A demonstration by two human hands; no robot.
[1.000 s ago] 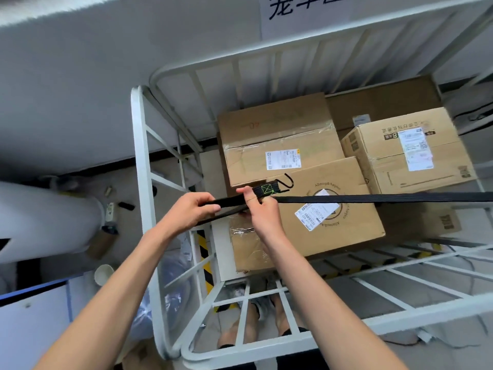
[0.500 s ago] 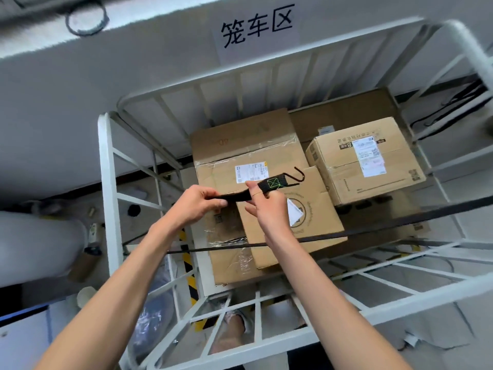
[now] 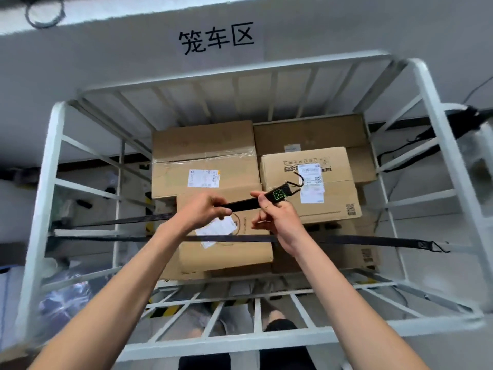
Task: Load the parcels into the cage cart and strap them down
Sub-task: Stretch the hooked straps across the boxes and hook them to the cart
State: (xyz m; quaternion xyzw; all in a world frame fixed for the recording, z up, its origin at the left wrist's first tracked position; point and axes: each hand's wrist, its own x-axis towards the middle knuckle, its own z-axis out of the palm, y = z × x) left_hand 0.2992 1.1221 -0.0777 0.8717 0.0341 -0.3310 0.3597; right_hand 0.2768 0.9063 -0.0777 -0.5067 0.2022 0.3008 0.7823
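Several brown cardboard parcels (image 3: 205, 153) are stacked inside the white cage cart (image 3: 432, 108). My left hand (image 3: 202, 212) and my right hand (image 3: 274, 212) both grip a black strap (image 3: 242, 204) above the parcels. The strap's free end carries green stitching and a black metal hook (image 3: 298, 180), which points up and right over a labelled parcel (image 3: 330, 166). A second stretch of black strap (image 3: 373, 239) spans the cart below my hands and is hooked to the right side rail. More strap (image 3: 128, 221) runs to the left rail.
A paper sign with black characters (image 3: 216, 38) hangs on the grey wall behind the cart. Dark cables (image 3: 416, 145) lie on the floor at the right. Clutter and a plastic bag (image 3: 64, 300) sit left of the cart. The person's legs show through the near rails (image 3: 256, 340).
The view has swung right and up, centring the cart. Both hands carried the hook end to the right, over the labelled parcel. The taut strap now sits lower in view, hooked at the right rail.
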